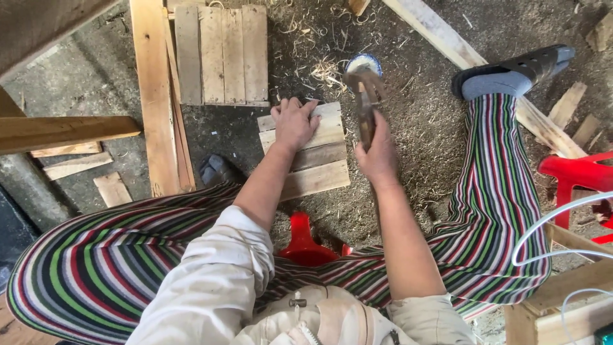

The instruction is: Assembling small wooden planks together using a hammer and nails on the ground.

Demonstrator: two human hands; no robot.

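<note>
A small panel of wooden slats (316, 167) lies on the sawdust-covered floor between my legs. My left hand (294, 121) presses flat on its upper left slats, fingers spread over the far edge. My right hand (378, 156) grips the wooden handle of a hammer (364, 89), whose metal head is raised above the floor just right of the panel's far corner. I sit on a low red stool (305, 246), in striped trousers.
A larger slat panel (220, 54) and long planks (153, 96) lie to the far left. A diagonal plank (447, 38) runs under my right foot (511, 71). A red plastic stool (578, 179) and white cable (543, 230) are at right. A round blue-rimmed thing (364, 62) sits behind the hammer.
</note>
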